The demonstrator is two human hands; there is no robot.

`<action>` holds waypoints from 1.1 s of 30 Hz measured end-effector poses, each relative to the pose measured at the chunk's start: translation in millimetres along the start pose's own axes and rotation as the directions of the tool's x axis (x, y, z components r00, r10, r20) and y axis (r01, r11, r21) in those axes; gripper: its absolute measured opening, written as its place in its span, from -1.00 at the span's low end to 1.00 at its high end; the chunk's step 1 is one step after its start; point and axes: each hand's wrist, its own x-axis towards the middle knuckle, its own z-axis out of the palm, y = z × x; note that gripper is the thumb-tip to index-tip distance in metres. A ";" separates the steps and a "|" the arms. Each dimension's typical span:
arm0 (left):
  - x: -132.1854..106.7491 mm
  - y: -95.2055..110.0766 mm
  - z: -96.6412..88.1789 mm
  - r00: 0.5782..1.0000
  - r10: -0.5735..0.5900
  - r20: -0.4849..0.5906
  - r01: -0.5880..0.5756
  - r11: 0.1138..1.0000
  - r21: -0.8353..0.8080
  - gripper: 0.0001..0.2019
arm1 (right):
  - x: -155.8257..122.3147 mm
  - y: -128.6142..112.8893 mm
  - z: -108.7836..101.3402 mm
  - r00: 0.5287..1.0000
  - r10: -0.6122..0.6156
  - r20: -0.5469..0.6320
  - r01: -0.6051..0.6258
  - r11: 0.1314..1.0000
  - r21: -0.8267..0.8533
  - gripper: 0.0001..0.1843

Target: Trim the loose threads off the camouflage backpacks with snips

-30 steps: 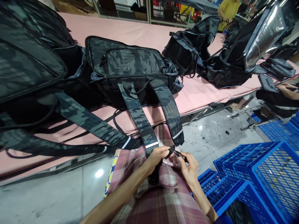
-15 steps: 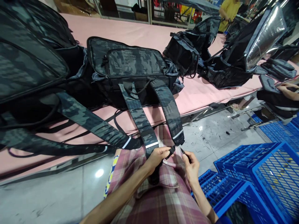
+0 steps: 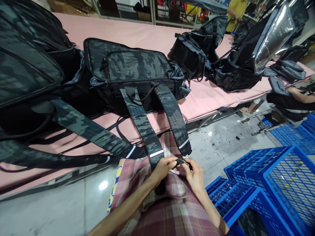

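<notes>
A camouflage backpack lies on the pink-covered table with its two shoulder straps hanging toward me. One shoulder strap runs down onto my plaid apron. The other strap, with a white band near its end, hangs just beyond my fingers. My left hand is closed in a pinch on a small black strap buckle. Right beside it, my right hand is closed around a small dark item, mostly hidden by the fingers. The two hands nearly touch over my lap.
More backpacks stand along the pink table, including a black one with a silver lining. Blue plastic crates are stacked at my right. Another person's arm rests at the right edge. A person in yellow is at the back.
My right hand has moved left, bringing its small dark item up to the buckle in my left hand. The view has shifted slightly.
</notes>
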 end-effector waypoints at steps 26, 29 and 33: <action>17.3 -14.7 -17.8 0.992 -0.019 -0.128 0.059 0.948 0.314 -0.76 | 74.8 42.6 -2.2 0.932 0.173 0.318 -0.306 0.846 0.437 -0.72; 20.6 -22.2 -20.5 0.993 -0.105 -0.045 0.114 0.873 0.473 -0.77 | 80.1 49.4 4.0 0.941 0.196 0.277 -0.310 0.830 0.464 -0.59; 20.9 -25.8 -22.9 0.989 -0.125 -0.077 0.147 0.801 0.581 -0.70 | 77.1 50.0 18.6 0.917 0.149 0.369 -0.326 0.812 0.483 -0.64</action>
